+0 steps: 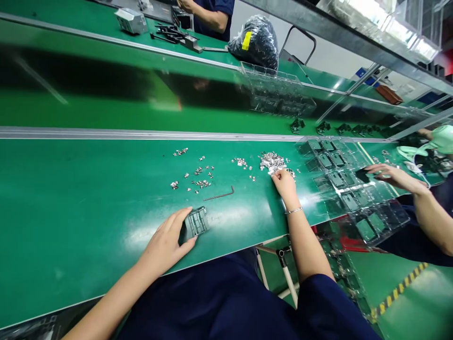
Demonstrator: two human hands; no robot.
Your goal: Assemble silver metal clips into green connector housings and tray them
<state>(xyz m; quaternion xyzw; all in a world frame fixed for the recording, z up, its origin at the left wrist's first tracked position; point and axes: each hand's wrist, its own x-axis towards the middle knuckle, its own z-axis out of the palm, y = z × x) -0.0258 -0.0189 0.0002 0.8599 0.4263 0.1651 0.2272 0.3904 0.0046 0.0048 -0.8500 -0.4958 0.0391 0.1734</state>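
Observation:
My left hand (172,239) grips a small grey-green slotted housing (197,222) by its sides on the green bench, thumb on the near edge and fingers on the far edge. Open slots face up and to the right. At the near edge of a heap of small shiny metal pieces (272,160), my right hand (285,185) has its fingertips pinched together. What lies between them is too small to make out. A hex key (220,194) rests between my hands, and several loose metal pieces (201,183) are scattered beyond it.
Clear plastic trays (341,177) of dark housings stand to the right, where another person's hand (392,177) holds a dark part. A metal rail (141,134) runs along the bench's back. Several black parts (297,125) sit on the lane behind it. A metal shelf beam (339,35) crosses overhead.

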